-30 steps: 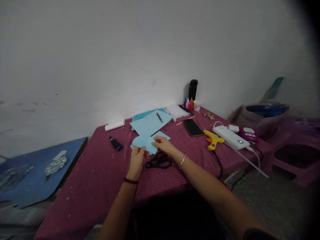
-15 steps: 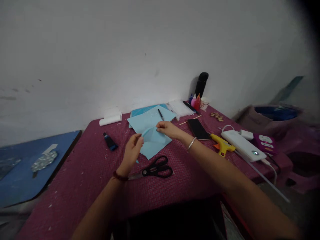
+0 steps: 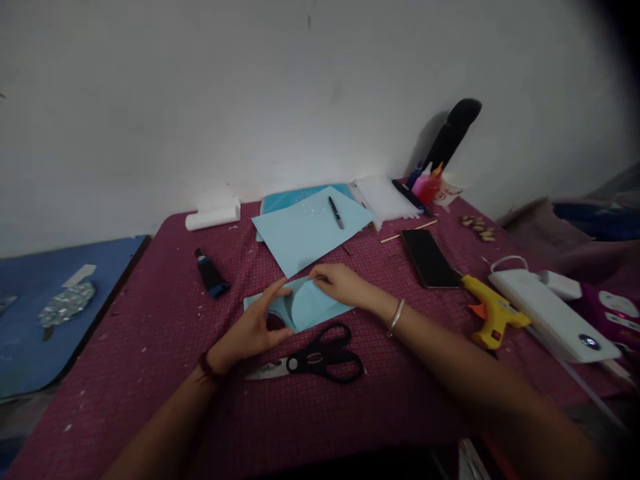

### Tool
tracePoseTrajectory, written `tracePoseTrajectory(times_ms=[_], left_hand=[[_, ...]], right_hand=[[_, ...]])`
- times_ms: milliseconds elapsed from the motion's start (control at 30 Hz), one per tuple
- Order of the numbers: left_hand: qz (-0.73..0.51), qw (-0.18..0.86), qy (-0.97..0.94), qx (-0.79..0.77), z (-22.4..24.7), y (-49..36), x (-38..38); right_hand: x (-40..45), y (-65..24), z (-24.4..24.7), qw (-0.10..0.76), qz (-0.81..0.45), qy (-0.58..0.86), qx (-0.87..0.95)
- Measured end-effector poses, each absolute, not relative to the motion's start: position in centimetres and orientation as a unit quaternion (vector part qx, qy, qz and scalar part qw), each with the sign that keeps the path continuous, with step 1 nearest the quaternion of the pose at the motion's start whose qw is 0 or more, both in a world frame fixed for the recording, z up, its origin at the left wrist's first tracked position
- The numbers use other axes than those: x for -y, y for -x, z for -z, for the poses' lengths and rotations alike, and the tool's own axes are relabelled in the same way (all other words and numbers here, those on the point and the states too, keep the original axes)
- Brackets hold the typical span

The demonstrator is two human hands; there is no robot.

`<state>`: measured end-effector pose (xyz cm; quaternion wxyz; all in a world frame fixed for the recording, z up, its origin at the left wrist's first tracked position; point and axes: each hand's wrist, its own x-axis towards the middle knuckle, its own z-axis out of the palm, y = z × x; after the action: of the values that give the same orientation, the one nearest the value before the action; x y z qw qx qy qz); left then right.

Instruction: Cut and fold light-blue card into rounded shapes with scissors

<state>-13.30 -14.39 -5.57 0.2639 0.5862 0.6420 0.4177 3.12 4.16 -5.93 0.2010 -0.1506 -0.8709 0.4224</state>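
Observation:
A cut piece of light blue paper (image 3: 313, 303) lies just behind the scissors, part of it curled up with a rounded edge. My right hand (image 3: 345, 287) pinches the top of that curl between thumb and fingers. At its left end, my left hand (image 3: 253, 327) has thumb and fingers spread apart, the fingertips at the paper. Black-handled scissors (image 3: 315, 360) rest in front of both hands, blades pointing left. Farther back is a larger light blue sheet (image 3: 300, 230) with a black pen (image 3: 336, 212) on it.
To the left lie a dark blue-black tool (image 3: 211, 273) and a white roll (image 3: 213, 217). On the right are a black phone (image 3: 430, 259), a yellow glue gun (image 3: 493, 310), a white power bank (image 3: 555, 313) and a thin stick (image 3: 409, 231). Paint bottles (image 3: 427, 183) stand at the back.
The paper piece has come down toward the table, apart from the large sheet. My left hand's fingers have spread; my right hand still pinches the paper. The view has shifted closer.

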Motion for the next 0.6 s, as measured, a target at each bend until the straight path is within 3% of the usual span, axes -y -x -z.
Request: tracePoseTrajectory(times_ms=[233,600], left_hand=[[-0.282,0.221,-0.726,-0.587,5.5,13.8,14.9],[-0.205,0.197,-0.763,-0.580,5.6,14.5,15.1]], right_hand=[[-3.2,-4.1,7.1,0.192,-0.363,0.211,0.887],[-1.9,-4.4,6.3,0.106,-0.305,0.205,0.924]])
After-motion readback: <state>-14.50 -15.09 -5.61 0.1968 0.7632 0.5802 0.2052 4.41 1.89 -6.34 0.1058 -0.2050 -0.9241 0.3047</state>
